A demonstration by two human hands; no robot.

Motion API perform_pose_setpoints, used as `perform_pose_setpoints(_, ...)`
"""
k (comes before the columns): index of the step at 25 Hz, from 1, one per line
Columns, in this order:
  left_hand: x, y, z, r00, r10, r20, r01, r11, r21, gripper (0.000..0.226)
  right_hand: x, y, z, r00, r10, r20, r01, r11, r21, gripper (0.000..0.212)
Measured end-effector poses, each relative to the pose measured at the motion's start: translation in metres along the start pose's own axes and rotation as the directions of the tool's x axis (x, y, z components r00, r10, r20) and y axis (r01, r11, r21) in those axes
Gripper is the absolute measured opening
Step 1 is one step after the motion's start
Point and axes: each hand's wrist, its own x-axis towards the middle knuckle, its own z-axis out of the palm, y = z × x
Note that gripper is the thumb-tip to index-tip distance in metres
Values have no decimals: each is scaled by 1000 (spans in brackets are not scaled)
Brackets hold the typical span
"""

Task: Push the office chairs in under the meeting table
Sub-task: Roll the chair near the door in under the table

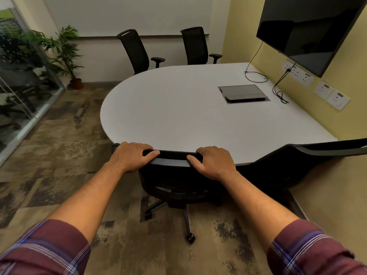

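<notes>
A black mesh office chair [174, 181] stands right in front of me at the near edge of the white meeting table [178, 108]. My left hand [132, 156] and my right hand [213, 162] both grip the top bar of its backrest. Its seat is partly under the tabletop and its wheeled base shows on the carpet. A second black chair [294, 163] is close by on the right, its backrest against the table edge. Two more black chairs, one at the far left [136, 51] and one at the far right [195, 45], stand behind the table's far side.
A wall screen [305, 26] hangs above the table's right side, with sockets [325, 90] and cables [279, 92] below it. A cable box [243, 94] is set into the tabletop. A potted plant [67, 56] stands by the glass wall on the left. Patterned carpet covers the floor.
</notes>
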Motion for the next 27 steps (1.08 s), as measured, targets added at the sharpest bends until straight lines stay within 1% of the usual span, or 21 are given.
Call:
perform_pose_setpoints(5, -3, -24, -4, 998, 28, 49, -28, 1000, -3, 76, -9, -27, 13, 999, 38, -23, -37, 999, 8, 73)
perform_pose_setpoints(10, -17, -50, -7, 997, 47, 62, -45, 998, -32, 70, -21, -63, 16, 999, 13, -52, -12, 1000, 6, 67)
perform_pose_setpoints(15, -36, -80, -4, 998, 70, 3, -69, 995, -67, 73, -27, -96, 22, 998, 5, -64, -5, 1000, -2, 69)
perform_pose_setpoints(18, -43, -92, -3, 996, 76, -39, -78, 995, -60, 73, -26, -105, 25, 998, -3, -67, 3, 1000, -2, 69)
perform_pose_setpoints(20, -43, -91, -2, 995, 79, -59, -82, 996, -33, 73, -24, -103, 25, 999, 0, -54, -1, 1000, -12, 69)
perform_pose_setpoints(23, -39, -81, -1, 996, 72, -48, -71, 997, 8, 77, -19, -90, 22, 999, 4, -46, -5, 1000, -15, 69)
perform_pose_setpoints(27, -32, -68, -5, 999, 32, -39, -32, 999, 5, 82, -8, -74, 16, 1000, -11, -13, 11, 1000, 15, 73)
